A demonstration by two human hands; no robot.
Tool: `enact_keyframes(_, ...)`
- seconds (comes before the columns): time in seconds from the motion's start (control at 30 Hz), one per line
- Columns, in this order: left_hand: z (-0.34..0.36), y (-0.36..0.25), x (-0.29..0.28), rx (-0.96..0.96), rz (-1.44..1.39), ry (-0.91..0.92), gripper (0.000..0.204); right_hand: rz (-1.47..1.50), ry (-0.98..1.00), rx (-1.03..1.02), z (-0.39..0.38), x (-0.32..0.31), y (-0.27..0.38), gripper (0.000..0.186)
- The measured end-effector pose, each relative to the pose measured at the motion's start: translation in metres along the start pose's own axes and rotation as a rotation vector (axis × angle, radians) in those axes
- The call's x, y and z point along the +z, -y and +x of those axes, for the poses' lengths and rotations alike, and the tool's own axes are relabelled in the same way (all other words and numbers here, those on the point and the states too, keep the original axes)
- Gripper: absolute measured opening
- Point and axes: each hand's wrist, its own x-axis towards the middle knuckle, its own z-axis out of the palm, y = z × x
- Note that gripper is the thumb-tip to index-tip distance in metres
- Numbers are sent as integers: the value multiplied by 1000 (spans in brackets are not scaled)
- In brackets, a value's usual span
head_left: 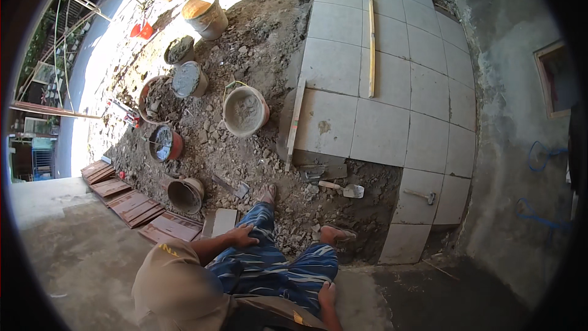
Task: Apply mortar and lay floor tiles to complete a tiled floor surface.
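My left hand (pixel 245 236) rests on my left thigh, over blue patterned shorts (pixel 260 220), with its fingers stretched out and holding nothing. On the other thigh lies my right hand (pixel 327 296), its fingers laid along the cloth and only partly visible. I sit at the edge of the rubble, sandalled feet on the broken ground. A trowel (pixel 353 191) with a pale handle lies beyond my right foot. Farther right, a hammer (pixel 420 196) rests on the floor tiles (pixel 386 125). Ahead of my left foot is a flat metal blade tool (pixel 241 190).
Several buckets, including a mortar bucket (pixel 245 112) and a tipped bucket (pixel 185 196), stand on the rubble. A straightedge (pixel 295 125) lies along the tile edge; a yellowish bar (pixel 372 49) lies on the tiles. Flat brown cartons (pixel 135 205) line the left. A wall (pixel 514 147) bounds the right.
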Motion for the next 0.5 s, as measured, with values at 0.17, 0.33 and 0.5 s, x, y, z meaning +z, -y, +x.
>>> enact_keyframes(0.17,-19,42,10,94,-198,26,102,-268,150,-213,-49,-24,78,75)
enact_keyframes(0.33,-24,53,1,117,-330,2,99,-62,265,-497,-67,-54,103,50)
enact_keyframes(0.5,-31,58,-23,83,-862,-541,100,-331,265,-517,-45,-83,142,42)
